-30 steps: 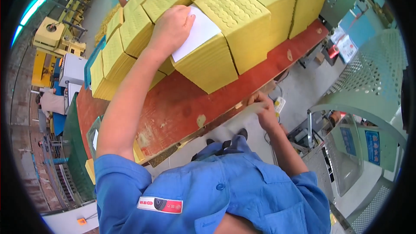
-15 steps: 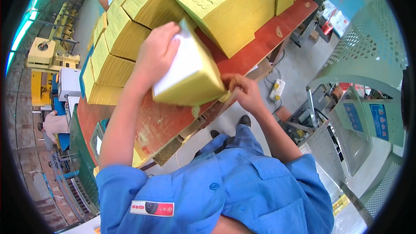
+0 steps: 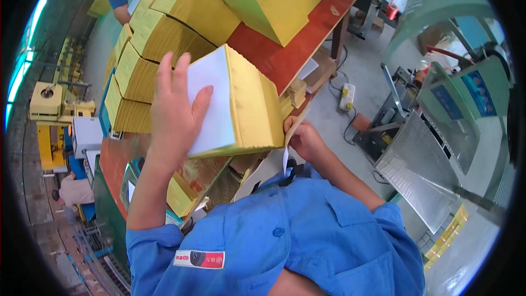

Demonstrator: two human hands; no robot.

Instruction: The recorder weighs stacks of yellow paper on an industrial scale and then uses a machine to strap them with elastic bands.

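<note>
A thick block of yellow paper sheets [image 3: 253,107] is tilted at the near edge of the red table [image 3: 263,49], with a white sheet [image 3: 211,96] covering its left face. My left hand [image 3: 178,115] lies against that white sheet, fingers spread and thumb apart. Near the block's lower right corner, my right hand [image 3: 306,140] pinches the edge of a pale brown sheet [image 3: 268,167]. This sheet hangs below the block and curves up beside it. The fingertips of my right hand are partly behind the sheet.
Several more yellow paper stacks [image 3: 164,35] stand along the table's far side. Another person's arm [image 3: 121,13] is behind them. A white power strip [image 3: 347,97] lies on the floor at right, near a perforated metal guard [image 3: 416,170]. Machines [image 3: 46,101] stand at far left.
The yellow block has turned more upright, towards me. My left hand has opened from its curled hold and slid down the white sheet. The pale brown sheet has come into view by my right hand.
</note>
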